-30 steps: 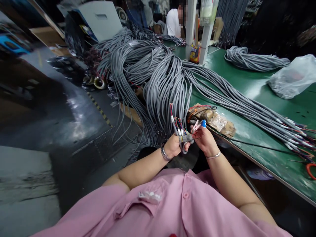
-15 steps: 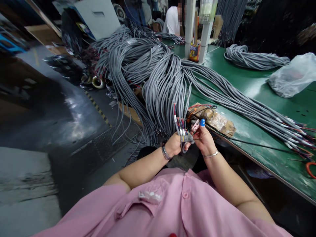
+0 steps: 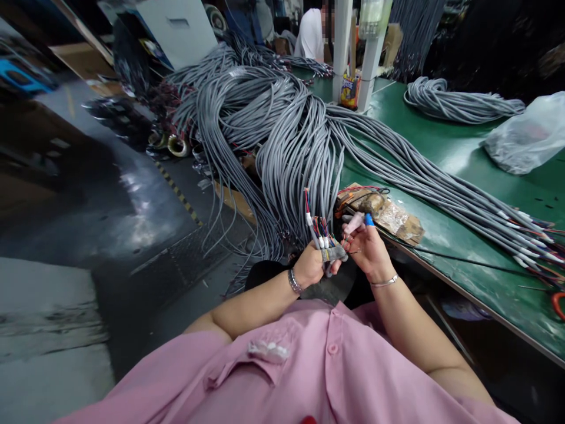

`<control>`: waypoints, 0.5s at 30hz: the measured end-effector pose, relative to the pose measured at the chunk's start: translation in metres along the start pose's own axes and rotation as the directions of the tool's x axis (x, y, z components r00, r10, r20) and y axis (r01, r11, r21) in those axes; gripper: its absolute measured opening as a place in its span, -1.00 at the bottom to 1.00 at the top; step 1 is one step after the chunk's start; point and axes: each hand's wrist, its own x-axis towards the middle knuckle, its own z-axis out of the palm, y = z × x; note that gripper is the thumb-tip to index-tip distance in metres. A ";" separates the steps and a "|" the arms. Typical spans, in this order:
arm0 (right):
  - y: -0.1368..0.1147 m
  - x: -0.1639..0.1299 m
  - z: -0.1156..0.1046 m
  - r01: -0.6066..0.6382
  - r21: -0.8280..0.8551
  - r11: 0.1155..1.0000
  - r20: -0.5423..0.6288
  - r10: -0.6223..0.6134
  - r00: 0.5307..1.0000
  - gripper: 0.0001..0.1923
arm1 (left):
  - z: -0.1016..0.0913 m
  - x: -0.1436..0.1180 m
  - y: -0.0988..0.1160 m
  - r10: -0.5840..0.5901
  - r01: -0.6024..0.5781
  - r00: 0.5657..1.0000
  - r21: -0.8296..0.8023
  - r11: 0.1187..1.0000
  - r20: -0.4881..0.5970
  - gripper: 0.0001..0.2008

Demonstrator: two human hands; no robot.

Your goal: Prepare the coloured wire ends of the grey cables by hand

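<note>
My left hand (image 3: 311,263) is closed around a few grey multi-core cables (image 3: 312,227). Their stripped ends stick up past white sleeves and fan into thin coloured wires. A grey covering with a yellow band is on its thumb. Close by on the right, my right hand (image 3: 371,250) has its palm turned toward the wires, its fingers apart. It wears a blue cap (image 3: 369,219) on the thumb and a pale pink cover (image 3: 354,224) on a finger. Fine loose wire ends (image 3: 348,240) lie between the two hands; whether the right fingers touch them is unclear.
A large heap of grey cables (image 3: 282,129) hangs over the bench edge ahead. More cables (image 3: 441,176) stretch across the green table (image 3: 445,259). A taped cardboard piece (image 3: 397,222), a plastic bag (image 3: 525,138) and orange-red handles (image 3: 558,303) lie there too. A person (image 3: 309,35) is behind.
My right hand has drawn slightly right and its thumb and finger have parted. My left hand has tilted the cables a little to the left. The camera view has shifted slightly.
</note>
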 end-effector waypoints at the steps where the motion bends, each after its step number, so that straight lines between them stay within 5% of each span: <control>1: 0.000 -0.001 0.000 0.024 -0.023 0.999 -0.010 -0.025 1.000 -0.66 | 0.001 -0.002 -0.001 0.023 -0.023 1.000 0.009 1.000 -0.006 -0.71; 5: 0.003 -0.002 -0.002 0.147 -0.173 0.974 -0.057 -0.159 0.986 -0.67 | 0.005 -0.004 -0.001 0.062 -0.063 0.997 -0.018 0.998 -0.049 -0.74; 9: 0.010 0.000 -0.006 0.311 -0.415 0.855 -0.116 -0.389 0.914 -0.56 | 0.006 0.002 0.001 0.070 -0.074 0.995 -0.056 0.996 -0.075 -0.76; 15: 0.009 0.008 -0.003 0.161 -0.155 0.975 -0.066 -0.173 0.983 -0.54 | 0.006 0.008 0.000 0.037 -0.042 0.994 -0.047 0.998 -0.101 -0.73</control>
